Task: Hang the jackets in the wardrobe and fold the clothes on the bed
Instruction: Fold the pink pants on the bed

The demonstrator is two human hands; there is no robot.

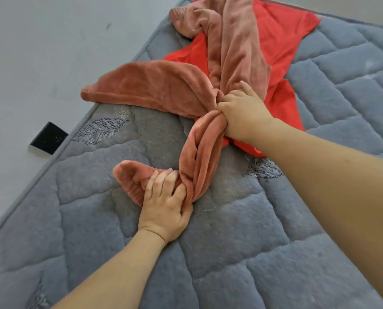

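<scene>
Under both our hands lies the bed [275, 230], its grey quilted mattress giving a broad flat place to spread and fold on, which we take to be why the clothes are heaped here and not carried off. Beyond our right hand, and partly beneath it, a bright red garment [282, 41] is spread flat against the quilting; it seems to be waiting its turn, pinned under the piece we are working. Across it runs the pink fleece garment [235, 52], twisted and bunched, one limb trailing away past our right hand, another lying out to the left of that hand, a third roped down toward our left. Our right hand [241, 112] is clenched round the gathered middle of the fleece, where the limbs meet, which we judge anchors the bulk while the rest is straightened. Our left hand [163, 204] grips the ribbed cuff end nearest us, fingers curled over the cloth, probably to draw that limb out of its twist. Far to the left of our left hand, off the bed, a small black box [49, 138] sits on the pale floor [41, 52].
</scene>
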